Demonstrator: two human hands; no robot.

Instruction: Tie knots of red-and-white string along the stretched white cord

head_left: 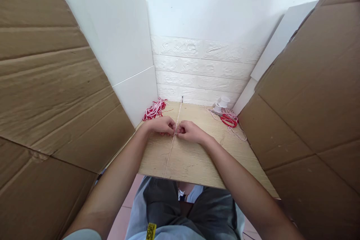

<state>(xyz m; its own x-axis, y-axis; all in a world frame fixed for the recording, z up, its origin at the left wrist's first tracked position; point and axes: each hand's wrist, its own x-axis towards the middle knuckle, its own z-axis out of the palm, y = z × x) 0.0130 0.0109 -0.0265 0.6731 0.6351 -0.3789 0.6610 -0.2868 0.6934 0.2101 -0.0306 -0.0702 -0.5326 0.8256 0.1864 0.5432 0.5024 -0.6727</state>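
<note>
A thin pale cord [169, 154] runs down the middle of the wooden tabletop [197, 161], from a small dark hook [182, 99] at the wall to the front edge. My left hand [164, 125] is closed at the left side of the cord, fingertips pinched against it. From the right, my right hand [189, 131] meets it with fingers curled in a pinch at the same spot. Both hands grip at the cord; any finer strand between the fingertips is too small to make out.
Red and white cords [155, 109] lie heaped at the back left. At the back right are red-handled scissors [228, 120], white spools [224, 102] and loose pale cord [237, 134]. Cardboard panels [303, 112] wall in both sides, and a white brick-patterned wall [202, 67] stands behind.
</note>
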